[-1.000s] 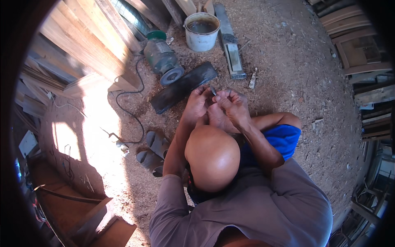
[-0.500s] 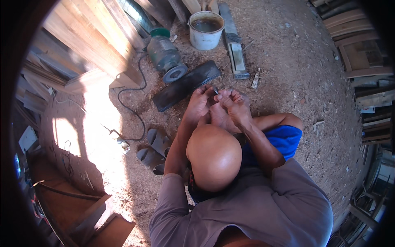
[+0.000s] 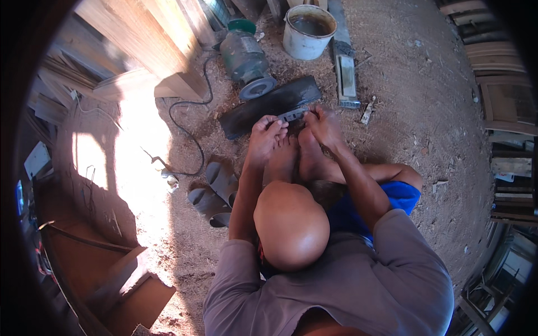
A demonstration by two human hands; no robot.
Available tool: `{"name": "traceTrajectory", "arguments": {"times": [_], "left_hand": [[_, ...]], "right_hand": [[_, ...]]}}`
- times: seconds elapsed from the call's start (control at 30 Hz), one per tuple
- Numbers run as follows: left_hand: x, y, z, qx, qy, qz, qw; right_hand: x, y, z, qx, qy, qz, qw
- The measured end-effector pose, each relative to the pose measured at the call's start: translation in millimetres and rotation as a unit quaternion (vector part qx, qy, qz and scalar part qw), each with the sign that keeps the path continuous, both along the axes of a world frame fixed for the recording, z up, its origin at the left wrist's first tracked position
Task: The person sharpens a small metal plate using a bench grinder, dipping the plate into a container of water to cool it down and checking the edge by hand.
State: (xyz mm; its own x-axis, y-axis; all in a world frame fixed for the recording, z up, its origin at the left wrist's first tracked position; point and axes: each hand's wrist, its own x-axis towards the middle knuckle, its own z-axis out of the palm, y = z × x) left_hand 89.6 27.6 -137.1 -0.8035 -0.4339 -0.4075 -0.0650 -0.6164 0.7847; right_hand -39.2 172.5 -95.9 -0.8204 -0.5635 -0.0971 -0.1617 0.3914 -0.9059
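Observation:
Between my hands, just beyond my bare feet (image 3: 281,159), is a small flat slotted metal blade (image 3: 292,115). My left hand (image 3: 267,136) pinches its left end. The fingers of my right hand (image 3: 324,124) close on its right end. The slotted face is turned upward. Right behind the blade lies a long black slab (image 3: 246,116), set at a slant on the ground; I cannot tell whether the blade touches it. Past the slab stands a green bench grinder (image 3: 242,55) with a round grey wheel facing me.
A white bucket (image 3: 302,47) of murky liquid stands at the back. Beside it a sharpening stone (image 3: 347,74) rests on a narrow board. Dark slippers (image 3: 216,190) and a black cord (image 3: 188,131) lie to the left. Timber (image 3: 134,36) leans at the far left.
My hands have moved apart and the blade has turned, so its slotted face now shows. My view has shifted slightly, and both feet are more visible.

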Motion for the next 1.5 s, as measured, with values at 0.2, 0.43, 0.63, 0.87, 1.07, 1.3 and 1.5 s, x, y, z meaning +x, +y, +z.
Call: {"name": "traceTrajectory", "arguments": {"times": [0.2, 0.43, 0.63, 0.87, 1.07, 1.3, 1.5], "left_hand": [[10, -35, -27, -0.124, -0.072, 0.058, 0.988], [1, -79, -60, -0.240, -0.192, 0.034, 0.951], [-10, -93, -64, -0.280, -0.216, 0.052, 0.934], [-7, -107, -69, -0.286, -0.229, 0.071, 0.928], [-11, -109, -69, -0.278, -0.233, 0.064, 0.930], [-11, -109, -77, -0.255, -0.217, 0.077, 0.939], [-15, -108, -70, -0.236, -0.215, 0.087, 0.944]], "right_hand": [[-4, -56, -38, 0.061, 0.013, 0.031, 0.998], [-15, -95, -75, 0.033, -0.079, 0.038, 0.996], [-24, -110, -100, 0.055, -0.075, 0.029, 0.995], [-19, -130, -115, 0.039, -0.154, 0.010, 0.987], [-21, -131, -125, 0.003, -0.149, 0.007, 0.989], [-19, -134, -117, 0.005, -0.155, 0.001, 0.988], [-21, -136, -118, -0.006, -0.156, -0.016, 0.988]]}}
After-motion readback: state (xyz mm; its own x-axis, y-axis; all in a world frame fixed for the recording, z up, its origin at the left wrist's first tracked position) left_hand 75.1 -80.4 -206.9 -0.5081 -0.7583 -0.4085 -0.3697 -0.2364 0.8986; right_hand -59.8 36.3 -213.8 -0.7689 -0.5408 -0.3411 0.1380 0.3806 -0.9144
